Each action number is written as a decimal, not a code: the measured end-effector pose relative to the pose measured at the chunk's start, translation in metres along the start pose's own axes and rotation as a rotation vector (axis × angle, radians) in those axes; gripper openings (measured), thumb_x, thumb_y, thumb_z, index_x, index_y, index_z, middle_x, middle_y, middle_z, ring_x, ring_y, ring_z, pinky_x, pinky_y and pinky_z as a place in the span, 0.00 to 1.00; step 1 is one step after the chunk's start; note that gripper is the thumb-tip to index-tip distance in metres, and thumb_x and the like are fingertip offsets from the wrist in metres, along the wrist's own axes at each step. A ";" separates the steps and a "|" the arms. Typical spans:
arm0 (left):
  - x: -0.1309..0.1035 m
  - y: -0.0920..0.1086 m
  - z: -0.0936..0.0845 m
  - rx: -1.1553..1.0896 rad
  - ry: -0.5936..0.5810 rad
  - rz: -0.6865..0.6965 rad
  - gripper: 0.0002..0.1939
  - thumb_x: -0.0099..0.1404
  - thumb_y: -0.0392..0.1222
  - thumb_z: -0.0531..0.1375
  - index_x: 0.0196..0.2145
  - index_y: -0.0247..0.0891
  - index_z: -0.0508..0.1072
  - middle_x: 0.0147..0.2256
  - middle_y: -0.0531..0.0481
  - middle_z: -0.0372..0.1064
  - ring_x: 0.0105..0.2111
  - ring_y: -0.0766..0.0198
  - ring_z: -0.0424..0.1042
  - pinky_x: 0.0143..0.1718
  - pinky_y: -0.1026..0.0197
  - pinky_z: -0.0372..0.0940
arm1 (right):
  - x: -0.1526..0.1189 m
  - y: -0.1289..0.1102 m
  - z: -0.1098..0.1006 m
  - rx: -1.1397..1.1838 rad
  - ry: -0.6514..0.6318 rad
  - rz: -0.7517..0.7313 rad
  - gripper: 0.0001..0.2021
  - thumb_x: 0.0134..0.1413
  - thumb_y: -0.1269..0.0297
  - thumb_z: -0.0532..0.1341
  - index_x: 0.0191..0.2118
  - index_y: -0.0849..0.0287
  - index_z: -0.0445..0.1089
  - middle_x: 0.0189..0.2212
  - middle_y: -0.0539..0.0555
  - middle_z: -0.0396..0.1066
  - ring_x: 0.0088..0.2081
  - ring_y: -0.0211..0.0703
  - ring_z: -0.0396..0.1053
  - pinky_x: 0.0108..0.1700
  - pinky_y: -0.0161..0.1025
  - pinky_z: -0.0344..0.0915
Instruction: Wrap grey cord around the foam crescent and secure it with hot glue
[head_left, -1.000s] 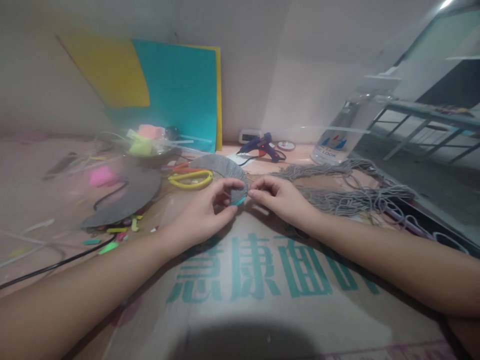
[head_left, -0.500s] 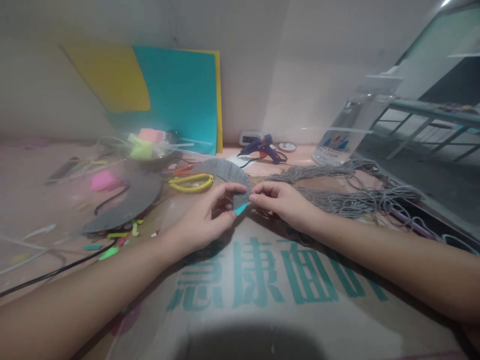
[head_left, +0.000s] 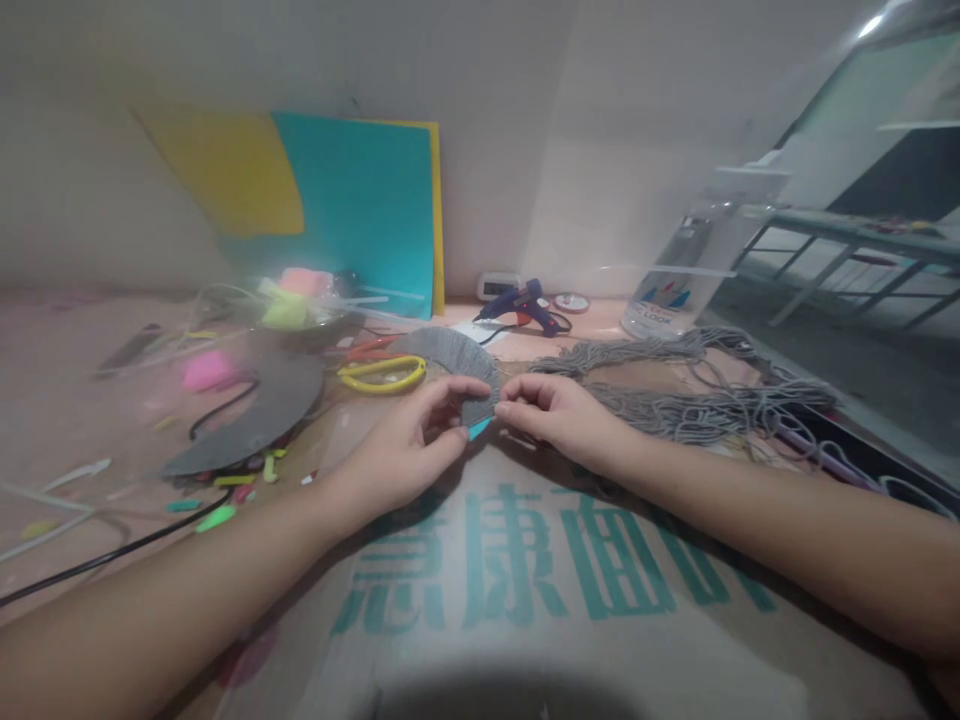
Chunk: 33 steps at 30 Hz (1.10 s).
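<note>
A curved card piece wrapped in grey yarn (head_left: 457, 352) lies in front of me, with a bare turquoise end (head_left: 480, 428) showing near my fingers. My left hand (head_left: 420, 430) grips that end between thumb and fingers. My right hand (head_left: 551, 410) is pinched at the piece's right edge; it seems to hold the grey yarn, though the strand itself is hard to make out. Loose grey yarn (head_left: 675, 405) lies in a long tangled hank to the right. Yellow-handled scissors (head_left: 382, 374) rest just left of the curved piece.
At the back stand a blue glue gun (head_left: 525, 305), a small white digital clock (head_left: 499, 286) and a clear plastic jar (head_left: 664, 290). Turquoise and yellow sheets (head_left: 360, 210) lean on the wall. A grey curved piece (head_left: 262, 410) and colourful scraps lie left. Printed cardboard (head_left: 517, 640) covers the front.
The view has tilted slightly, so the scene sits a little lower. Both hands stay at the curved piece, with only small finger shifts and slightly less turquoise showing.
</note>
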<state>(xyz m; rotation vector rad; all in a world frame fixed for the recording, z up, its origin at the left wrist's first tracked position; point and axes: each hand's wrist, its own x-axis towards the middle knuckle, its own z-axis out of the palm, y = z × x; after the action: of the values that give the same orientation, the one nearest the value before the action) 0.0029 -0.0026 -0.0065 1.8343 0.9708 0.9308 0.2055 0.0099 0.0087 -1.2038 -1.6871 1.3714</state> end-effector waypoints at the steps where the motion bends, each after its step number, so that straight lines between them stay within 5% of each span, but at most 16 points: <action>1: 0.000 -0.001 -0.001 0.011 0.002 0.011 0.18 0.63 0.34 0.56 0.51 0.39 0.67 0.37 0.50 0.65 0.38 0.63 0.67 0.38 0.61 0.62 | 0.000 0.000 0.000 -0.012 -0.001 0.000 0.11 0.51 0.57 0.64 0.32 0.59 0.66 0.18 0.42 0.58 0.20 0.31 0.54 0.23 0.33 0.48; 7: -0.001 0.002 -0.002 -0.028 0.003 0.006 0.17 0.64 0.41 0.58 0.51 0.39 0.68 0.39 0.49 0.67 0.39 0.62 0.68 0.38 0.61 0.63 | -0.001 0.000 0.001 -0.042 0.001 0.005 0.10 0.53 0.58 0.62 0.32 0.59 0.66 0.17 0.41 0.56 0.19 0.30 0.53 0.22 0.32 0.47; 11: 0.001 0.003 -0.001 -0.155 0.182 -0.012 0.16 0.70 0.50 0.53 0.51 0.40 0.66 0.35 0.52 0.66 0.32 0.66 0.69 0.35 0.62 0.65 | -0.001 0.000 0.001 0.001 0.029 -0.012 0.10 0.53 0.57 0.63 0.32 0.59 0.65 0.16 0.41 0.57 0.18 0.30 0.53 0.21 0.31 0.47; 15: 0.005 -0.005 -0.006 -0.130 0.295 -0.019 0.11 0.69 0.50 0.56 0.39 0.39 0.69 0.34 0.52 0.68 0.32 0.66 0.70 0.37 0.62 0.66 | -0.001 -0.002 0.001 0.041 0.053 -0.052 0.10 0.53 0.58 0.62 0.30 0.58 0.64 0.14 0.40 0.56 0.16 0.29 0.51 0.19 0.31 0.46; 26: 0.006 -0.005 -0.005 0.073 0.184 -0.042 0.21 0.71 0.54 0.49 0.32 0.38 0.72 0.33 0.49 0.74 0.36 0.60 0.72 0.40 0.59 0.64 | -0.001 -0.004 0.001 0.043 0.069 -0.037 0.08 0.54 0.61 0.61 0.30 0.58 0.63 0.14 0.40 0.56 0.16 0.29 0.51 0.19 0.31 0.45; 33: 0.002 0.004 -0.003 0.271 0.167 -0.025 0.15 0.65 0.54 0.58 0.35 0.39 0.69 0.31 0.53 0.70 0.32 0.62 0.69 0.32 0.62 0.61 | -0.001 0.000 0.001 0.000 0.018 -0.051 0.08 0.54 0.59 0.62 0.33 0.59 0.66 0.17 0.42 0.58 0.19 0.31 0.56 0.22 0.32 0.52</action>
<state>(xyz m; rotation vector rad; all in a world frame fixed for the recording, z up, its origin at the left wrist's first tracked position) 0.0023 -0.0017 -0.0011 1.9856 1.2725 0.9878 0.2053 0.0090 0.0084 -1.1621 -1.6934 1.3259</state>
